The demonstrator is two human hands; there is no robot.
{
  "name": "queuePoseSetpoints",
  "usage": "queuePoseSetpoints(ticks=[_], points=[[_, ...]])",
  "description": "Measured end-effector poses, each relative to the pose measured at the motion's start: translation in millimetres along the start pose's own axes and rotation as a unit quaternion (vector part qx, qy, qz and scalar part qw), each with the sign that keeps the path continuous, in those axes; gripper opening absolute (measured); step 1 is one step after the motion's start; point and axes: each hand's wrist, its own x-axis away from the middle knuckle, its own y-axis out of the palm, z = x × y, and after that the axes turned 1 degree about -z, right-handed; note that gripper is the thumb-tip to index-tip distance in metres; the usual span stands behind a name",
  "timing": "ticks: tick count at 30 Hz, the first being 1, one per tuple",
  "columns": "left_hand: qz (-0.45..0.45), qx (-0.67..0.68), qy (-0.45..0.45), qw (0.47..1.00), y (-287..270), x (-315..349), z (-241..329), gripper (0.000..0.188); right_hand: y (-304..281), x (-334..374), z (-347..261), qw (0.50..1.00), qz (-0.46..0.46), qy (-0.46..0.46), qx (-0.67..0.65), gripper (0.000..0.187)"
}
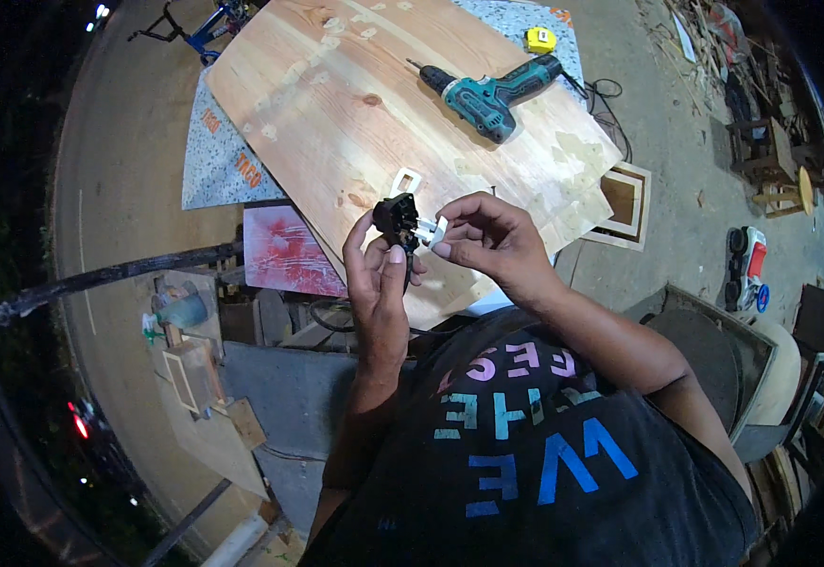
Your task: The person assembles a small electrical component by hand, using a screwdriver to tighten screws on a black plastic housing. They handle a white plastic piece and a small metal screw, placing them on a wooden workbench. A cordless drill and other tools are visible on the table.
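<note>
Close to the near edge of a light wooden board (336, 123), my left hand (379, 293) grips a small black plastic housing (395, 214) from below. A dark cord seems to hang from it between my fingers. My right hand (502, 248) pinches a small white plastic part (438, 230) between thumb and forefinger. Its inner end meets the housing's open side; whether it sits inside I cannot tell. Just beyond the housing, a white rectangular frame (406, 180) lies on the board.
A teal and black power drill (487, 102) lies on the board, its cord (606, 94) trailing off the right side. Behind it sits a yellow tape measure (540, 40). A wooden box frame (641, 206) stands right of the board, a red-stained panel (289, 250) left. A toy vehicle (747, 269) is farther right.
</note>
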Motion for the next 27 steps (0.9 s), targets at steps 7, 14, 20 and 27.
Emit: queuePoseSetpoints(ticks=[7,14,20,27], points=[[0.007,-0.027,0.030,0.999,3,0,-1,0.055,-2,-3,3,1.000,-0.007,-0.030,-0.003,0.031],[0.002,-0.019,0.031,0.999,8,-1,-3,0.056,-5,-5,2,0.999,-0.015,-0.034,-0.019,0.031],[0.014,0.007,0.035,0.999,18,-2,-1,0.057,-5,-4,-3,0.999,-0.014,-0.043,-0.004,0.032],[-0.008,-0.006,0.054,0.999,16,-3,-4,0.057,-5,-4,-3,0.999,-0.013,-0.051,0.000,0.034]])
